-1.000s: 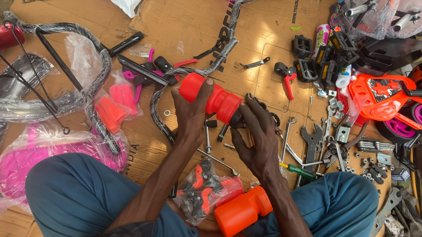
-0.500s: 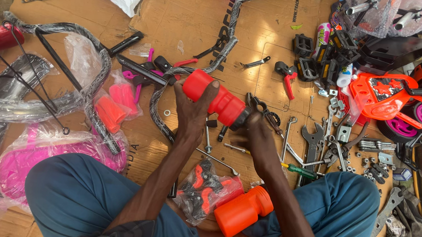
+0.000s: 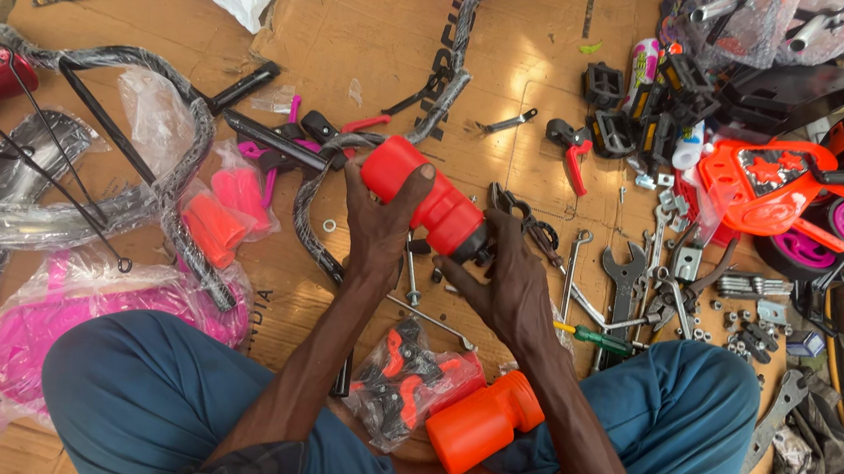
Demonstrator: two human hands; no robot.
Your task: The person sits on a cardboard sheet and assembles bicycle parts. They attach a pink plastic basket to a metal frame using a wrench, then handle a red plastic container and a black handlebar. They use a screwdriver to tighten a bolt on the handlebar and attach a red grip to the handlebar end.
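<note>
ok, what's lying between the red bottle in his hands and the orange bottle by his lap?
Head view: between the red bottle and the orange bottle lie the right hand, loose metal rods on the cardboard, and a plastic bag of orange-black parts.

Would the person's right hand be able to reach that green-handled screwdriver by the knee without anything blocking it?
Probably yes. The right hand is on the red bottle's dark end, and the screwdriver lies uncovered on the cardboard just beside that wrist. The hand would have to release the bottle first.
</note>
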